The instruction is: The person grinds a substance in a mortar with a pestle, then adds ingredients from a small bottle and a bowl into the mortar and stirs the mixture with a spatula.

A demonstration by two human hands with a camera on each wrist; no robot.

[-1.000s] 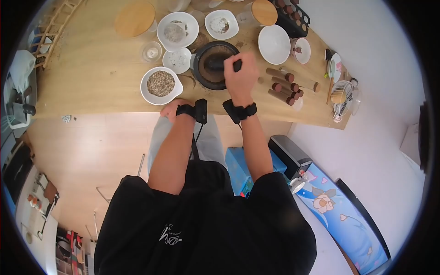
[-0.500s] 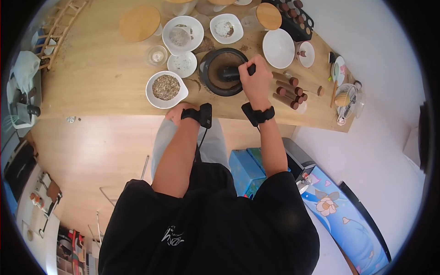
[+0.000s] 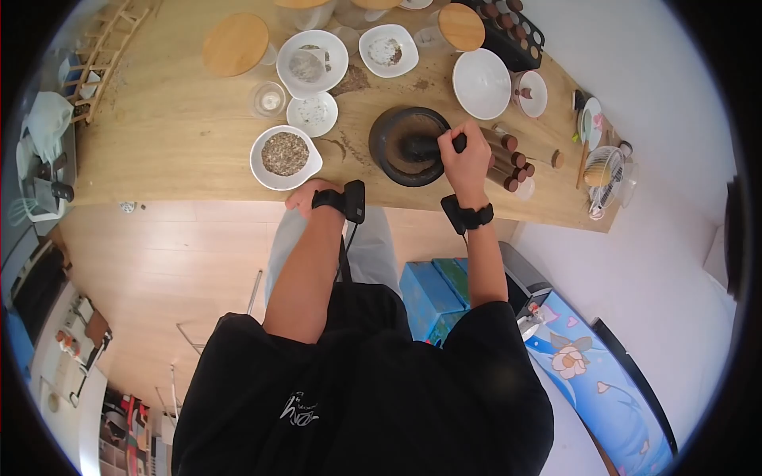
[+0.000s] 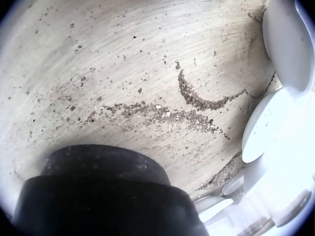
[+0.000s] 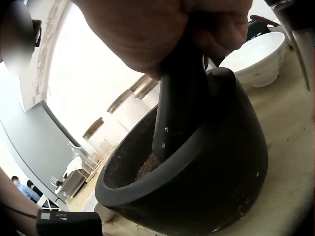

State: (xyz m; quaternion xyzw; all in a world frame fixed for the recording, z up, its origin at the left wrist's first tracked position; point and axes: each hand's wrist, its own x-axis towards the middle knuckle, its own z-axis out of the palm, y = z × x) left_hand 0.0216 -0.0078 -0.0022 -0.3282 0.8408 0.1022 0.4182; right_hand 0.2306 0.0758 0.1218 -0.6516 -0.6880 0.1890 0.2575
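The right hand point(image 3: 467, 163) grips the upper end of a black pestle point(image 3: 421, 147), whose lower part is inside a dark mortar point(image 3: 383, 163) holding brown powder. Close up in the right wrist view, the fingers point(image 5: 219, 29) wrap the pestle point(image 5: 179, 103), which lies slanted against the inner wall of the mortar point(image 5: 216, 167). Near the table's front edge, below a spouted bowl point(image 3: 255, 163) of coarse grains point(image 3: 285, 153), is the left hand point(image 3: 304, 197), with no held object visible and its fingertips partly hidden. The left wrist view has the mortar's dark side point(image 4: 106, 196) beside scattered brown bits point(image 4: 167, 115).
A small white bowl point(image 3: 302, 123), a larger bowl point(image 3: 340, 51) and a dish of white powder point(image 3: 389, 70) stand behind. To the right are an empty white bowl point(image 3: 481, 83) and several capped tubes point(image 3: 503, 161). A black rack point(image 3: 516, 44) is at the back right.
The mortar has moved right and nearer the table's front edge, with the pestle and right hand moving along. The tubes are now partly covered by the right hand. The left hand remains by the table edge.
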